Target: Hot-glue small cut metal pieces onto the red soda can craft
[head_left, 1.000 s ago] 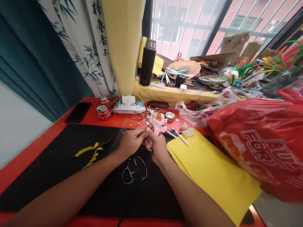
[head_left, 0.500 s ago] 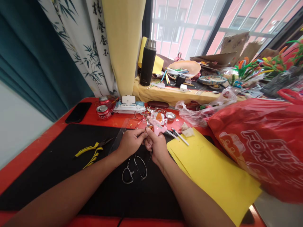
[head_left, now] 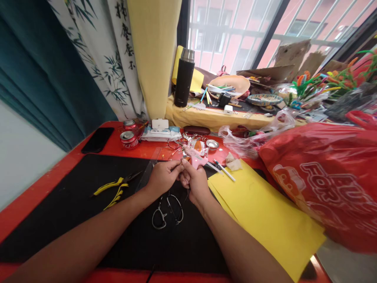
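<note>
Both hands meet over the black mat at the table's middle. My left hand is closed in a pinch, its fingertips pressed against those of my right hand, on something too small to make out. My right hand is also curled shut at that same spot. A pink glue gun lies just beyond the fingertips; whether the right hand grips it I cannot tell. Metal scissors lie on the mat below my wrists.
Yellow-handled pliers lie left on the mat. A yellow paper sheet and a big red plastic bag fill the right. Two red cans, a wipes pack, a black phone and a black flask stand behind.
</note>
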`<state>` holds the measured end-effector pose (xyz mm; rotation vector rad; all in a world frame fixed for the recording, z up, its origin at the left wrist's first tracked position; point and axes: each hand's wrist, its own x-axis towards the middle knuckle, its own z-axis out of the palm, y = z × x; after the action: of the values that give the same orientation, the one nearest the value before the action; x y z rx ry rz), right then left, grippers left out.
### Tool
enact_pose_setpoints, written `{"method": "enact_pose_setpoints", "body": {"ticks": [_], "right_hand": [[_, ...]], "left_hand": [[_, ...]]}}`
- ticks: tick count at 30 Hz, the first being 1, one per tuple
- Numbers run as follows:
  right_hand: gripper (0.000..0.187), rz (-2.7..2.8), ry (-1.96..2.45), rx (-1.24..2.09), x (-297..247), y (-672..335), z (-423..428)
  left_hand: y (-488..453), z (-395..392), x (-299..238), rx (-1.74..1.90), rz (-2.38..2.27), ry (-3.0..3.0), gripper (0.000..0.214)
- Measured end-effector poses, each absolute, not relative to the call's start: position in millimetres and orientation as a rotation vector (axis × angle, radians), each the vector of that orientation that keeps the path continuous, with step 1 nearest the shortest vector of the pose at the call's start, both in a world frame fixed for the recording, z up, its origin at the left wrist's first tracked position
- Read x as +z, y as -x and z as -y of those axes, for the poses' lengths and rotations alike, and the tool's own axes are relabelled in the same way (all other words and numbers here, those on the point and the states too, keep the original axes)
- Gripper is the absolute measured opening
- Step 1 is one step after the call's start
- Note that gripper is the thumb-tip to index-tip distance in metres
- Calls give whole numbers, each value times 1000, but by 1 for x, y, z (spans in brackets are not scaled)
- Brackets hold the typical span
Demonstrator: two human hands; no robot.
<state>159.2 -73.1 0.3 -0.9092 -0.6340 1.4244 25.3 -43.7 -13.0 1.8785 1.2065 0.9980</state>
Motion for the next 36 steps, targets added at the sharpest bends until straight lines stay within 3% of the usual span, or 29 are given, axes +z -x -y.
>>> {"method": "enact_pose_setpoints", "body": {"ticks": [36], "right_hand": [[59, 614, 918, 1418, 1, -159, 73]], "left_hand": [[-25, 42, -16, 992, -1202, -1886, 35]]}}
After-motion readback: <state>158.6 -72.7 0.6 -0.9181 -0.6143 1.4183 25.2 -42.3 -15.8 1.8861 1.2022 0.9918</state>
